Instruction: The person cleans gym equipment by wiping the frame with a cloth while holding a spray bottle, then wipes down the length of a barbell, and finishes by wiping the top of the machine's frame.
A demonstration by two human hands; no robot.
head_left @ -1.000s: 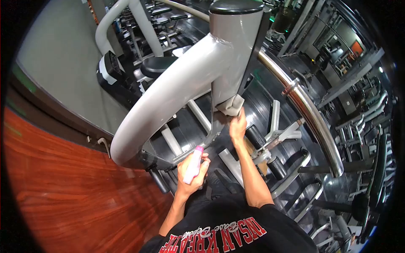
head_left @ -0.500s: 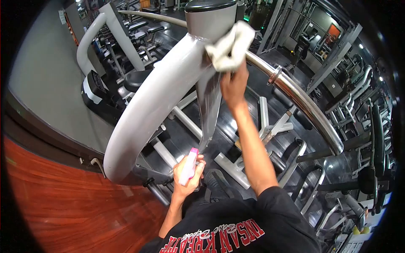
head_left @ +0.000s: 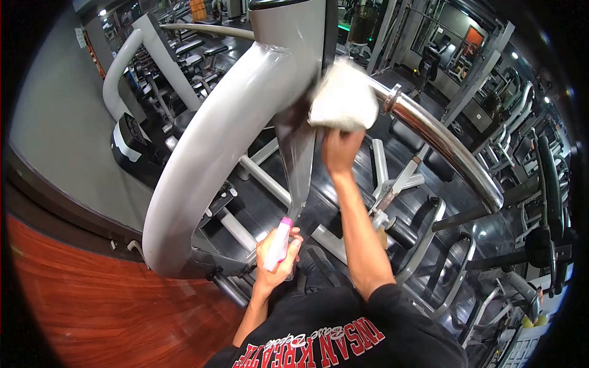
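My right hand [head_left: 341,150] grips a white cloth [head_left: 345,101], smeared a little by motion, beside the upright of a grey gym machine frame [head_left: 208,135]. Whether the cloth touches the metal there is hard to make out. A chrome bar [head_left: 442,144] runs from behind the cloth down to the right. Lower down, close to my body, my left hand [head_left: 276,257] is wrapped round a spray bottle with a white and pink trigger head [head_left: 280,245]. The hand hides most of the bottle's body.
Reddish wood panelling [head_left: 110,300] and a grey wall [head_left: 55,147] lie to the left. Several gym machines stand on the dark floor, with a silver floor frame [head_left: 380,172] ahead of me. A black padded part [head_left: 132,147] sits left of the curved tube.
My right hand has drawn the cloth downward and slightly right, away from the top of the upright. The view has shifted slightly. My left hand still holds the spray bottle.
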